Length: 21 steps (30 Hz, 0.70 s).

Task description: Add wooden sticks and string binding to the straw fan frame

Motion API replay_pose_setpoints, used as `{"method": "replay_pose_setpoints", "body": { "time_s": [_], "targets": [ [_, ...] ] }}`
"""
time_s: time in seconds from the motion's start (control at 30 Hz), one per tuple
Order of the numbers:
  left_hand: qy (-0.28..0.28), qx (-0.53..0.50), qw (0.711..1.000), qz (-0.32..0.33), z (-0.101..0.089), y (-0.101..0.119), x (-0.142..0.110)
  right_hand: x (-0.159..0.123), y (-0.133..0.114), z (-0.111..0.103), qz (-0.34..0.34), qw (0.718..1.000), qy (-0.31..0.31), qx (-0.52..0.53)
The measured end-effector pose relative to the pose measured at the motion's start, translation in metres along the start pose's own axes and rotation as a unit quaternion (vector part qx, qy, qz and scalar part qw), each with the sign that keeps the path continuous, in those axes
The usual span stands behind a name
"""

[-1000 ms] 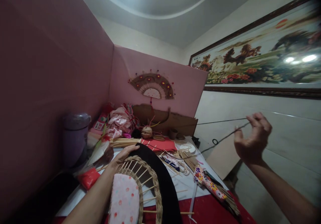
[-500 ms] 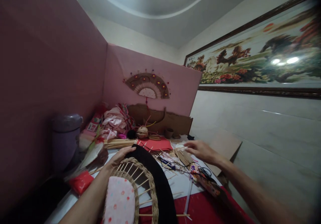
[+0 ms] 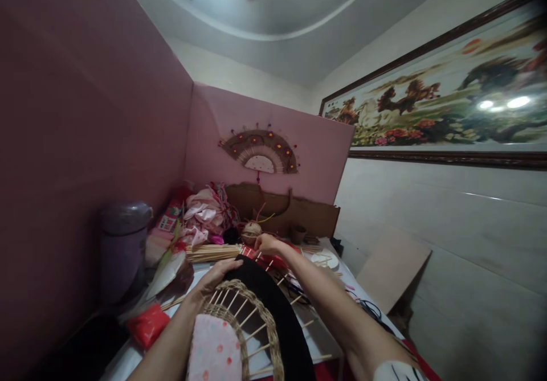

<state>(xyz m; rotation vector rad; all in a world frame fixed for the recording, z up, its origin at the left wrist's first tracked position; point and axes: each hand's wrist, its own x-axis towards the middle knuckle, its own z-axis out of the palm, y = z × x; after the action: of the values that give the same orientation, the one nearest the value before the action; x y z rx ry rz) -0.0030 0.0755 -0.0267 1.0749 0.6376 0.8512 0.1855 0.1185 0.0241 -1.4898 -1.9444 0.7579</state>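
My left hand (image 3: 217,278) grips the upper left edge of a half-round fan (image 3: 273,295). This fan has thin wooden ribs, woven straw bands (image 3: 270,324), a wide black fabric band (image 3: 285,312) and a pale spotted centre panel (image 3: 216,347). Rib tips stick out past the black band. My right hand (image 3: 267,245) is above the far edge of the fan, close to the rib tips and in front of a ball of twine (image 3: 251,231). Its fingers are bent together, and whatever they hold is too small to see. Red paper (image 3: 280,259) lies beneath it.
A bundle of sticks (image 3: 213,253), crumpled pink cloth (image 3: 205,210) and a small brown pot (image 3: 298,233) stand at the back. To the left are a purple lidded container (image 3: 123,255) and a red packet (image 3: 148,325). A finished fan (image 3: 260,150) hangs on the pink board.
My right hand has moved left from the table's right side to the far edge of the fan. The patterned cloth strip on the right is now mostly hidden behind my arm. The view has shifted slightly.
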Motion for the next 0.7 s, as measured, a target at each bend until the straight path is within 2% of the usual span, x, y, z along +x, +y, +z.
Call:
{"method": "replay_pose_setpoints", "body": {
  "time_s": [0.1, 0.23, 0.33, 0.53, 0.6, 0.7],
  "targets": [
    [-0.006, -0.017, 1.000, 0.012, 0.002, -0.002, -0.005, 0.007, -0.006, -0.001, 0.045, 0.997, -0.057, -0.012],
    [-0.005, -0.032, 0.999, 0.009, 0.003, -0.003, -0.007, 0.016, -0.024, -0.011, 0.043, 0.995, -0.083, 0.045],
    [-0.001, -0.034, 0.999, 0.009, 0.003, -0.002, -0.006, 0.025, -0.042, -0.021, 0.013, 0.991, -0.050, 0.126],
    [0.013, -0.029, 0.999, 0.009, 0.004, -0.002, -0.007, 0.034, -0.073, -0.052, -0.059, 0.958, 0.079, 0.271],
    [0.016, -0.027, 0.999, 0.012, 0.003, -0.003, -0.007, 0.034, -0.080, -0.061, -0.072, 0.950, 0.099, 0.288],
    [0.018, -0.025, 0.999, 0.015, 0.002, -0.004, -0.005, 0.033, -0.084, -0.066, -0.072, 0.951, 0.096, 0.286]
  ]
}}
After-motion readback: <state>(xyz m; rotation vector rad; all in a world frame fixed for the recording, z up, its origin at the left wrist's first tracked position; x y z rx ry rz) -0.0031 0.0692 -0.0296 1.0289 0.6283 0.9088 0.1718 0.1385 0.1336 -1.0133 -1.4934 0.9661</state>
